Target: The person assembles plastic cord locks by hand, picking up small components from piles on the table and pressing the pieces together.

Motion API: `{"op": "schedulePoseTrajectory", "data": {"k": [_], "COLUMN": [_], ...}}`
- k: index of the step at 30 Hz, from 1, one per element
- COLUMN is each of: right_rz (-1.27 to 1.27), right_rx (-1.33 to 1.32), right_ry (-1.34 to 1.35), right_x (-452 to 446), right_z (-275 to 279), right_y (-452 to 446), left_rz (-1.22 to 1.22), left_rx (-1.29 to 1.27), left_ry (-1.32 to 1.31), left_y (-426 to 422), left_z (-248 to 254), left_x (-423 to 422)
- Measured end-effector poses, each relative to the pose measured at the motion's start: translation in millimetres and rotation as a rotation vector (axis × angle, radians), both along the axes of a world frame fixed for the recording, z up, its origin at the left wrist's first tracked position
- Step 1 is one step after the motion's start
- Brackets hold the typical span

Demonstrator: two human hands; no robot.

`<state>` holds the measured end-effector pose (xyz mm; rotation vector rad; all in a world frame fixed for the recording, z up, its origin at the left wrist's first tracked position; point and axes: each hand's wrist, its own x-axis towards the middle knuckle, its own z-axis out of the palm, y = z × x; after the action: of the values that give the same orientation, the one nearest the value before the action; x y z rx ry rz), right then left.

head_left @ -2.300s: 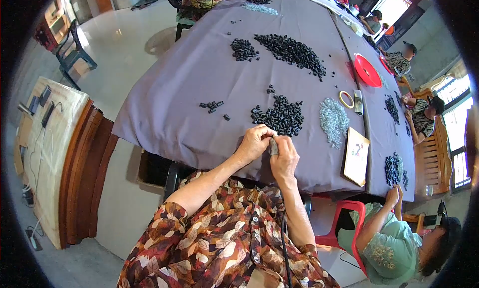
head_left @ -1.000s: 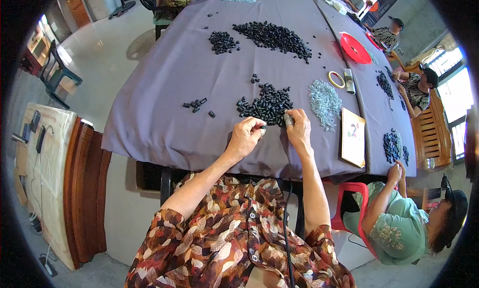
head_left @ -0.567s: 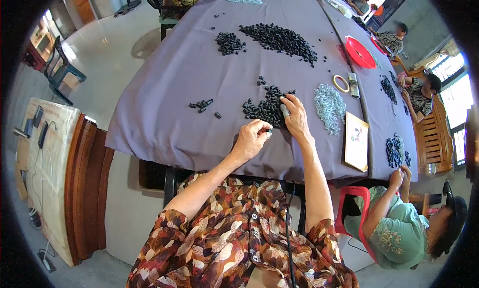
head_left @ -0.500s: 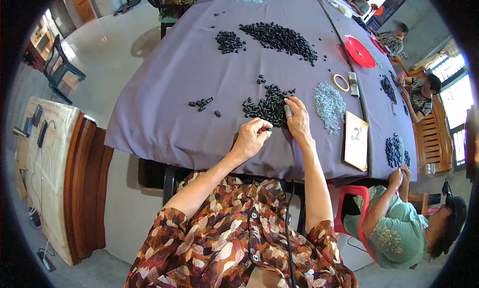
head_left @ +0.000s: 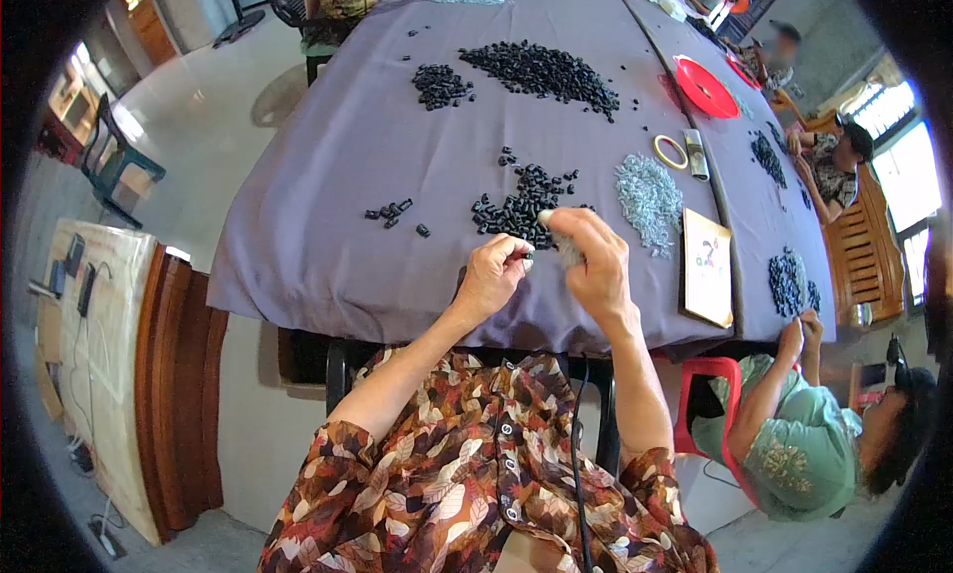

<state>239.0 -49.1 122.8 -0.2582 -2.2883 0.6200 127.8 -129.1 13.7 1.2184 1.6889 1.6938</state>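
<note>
My left hand is closed in a pinch on a small black piece at the near edge of a pile of black pieces. Close on its right, my right hand hovers by the same pile, thumb and fingers bent, a grey wrap on one finger. That hand is smeared by motion, and whether it holds anything cannot be made out. A few black pieces lie left of the pile. To the right is a heap of clear pieces.
Further off lie two more black piles. On the right are a tape roll, a printed card and a red tray. A co-worker in green sits at the near right. Others sit along the far side.
My right hand has risen from the pile's right side and drawn nearer the camera, its fingers curling. My left hand keeps its pinch on the black piece. The view has shifted slightly.
</note>
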Motion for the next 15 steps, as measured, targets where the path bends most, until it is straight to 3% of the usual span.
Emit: {"op": "schedulePoseTrajectory", "data": {"k": [3, 4, 6, 12, 15], "right_rz": [0.405, 0.554, 0.620, 0.042, 0.118], "right_rx": [0.113, 0.082, 0.072, -0.139, -0.112], "right_ry": [0.168, 0.209, 0.364, 1.123, 1.094], "right_x": [-0.6, 1.6, 5.5, -35.3, -33.8], "right_z": [65.6, 91.5, 123.4, 152.4, 146.7], "right_y": [-49.8, -64.3, -92.5, -177.5, -165.1], "left_rz": [0.014, -0.057, 0.005, -0.053, -0.026], "left_rx": [0.177, 0.075, -0.019, 0.032, -0.009], "left_ry": [0.243, 0.037, -0.043, -0.052, -0.035], "left_y": [-2.6, 2.6, 3.8, 3.7, 5.9], "left_z": [3.7, -9.4, -13.6, -14.8, -20.2], "left_x": [-7.4, -8.5, 0.9, -3.1, -0.8]}}
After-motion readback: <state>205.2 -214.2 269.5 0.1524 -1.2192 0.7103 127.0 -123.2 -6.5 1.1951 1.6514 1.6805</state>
